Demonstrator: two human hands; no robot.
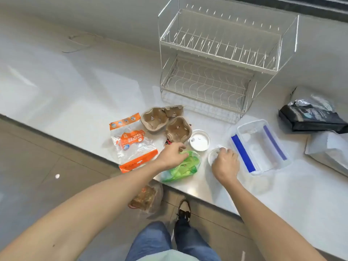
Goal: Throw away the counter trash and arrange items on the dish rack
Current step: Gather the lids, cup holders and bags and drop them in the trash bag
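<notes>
My left hand (172,155) rests on a crumpled green plastic bag (185,167) near the counter's front edge, fingers curled over its top. My right hand (225,163) grips the rim of a small clear round container (213,156) just right of the bag. A white round lid (199,142) lies behind both hands. Brown cardboard cup holders (163,120) and an orange-and-clear plastic wrapper (132,143) lie to the left. The white two-tier wire dish rack (220,59) stands empty at the back.
A clear rectangular box with blue strips (260,146) sits right of my right hand. A black pouch (310,117) and a white bag (329,147) lie at the far right. Below the counter edge, a trash bag (147,198) sits on the floor by my shoe.
</notes>
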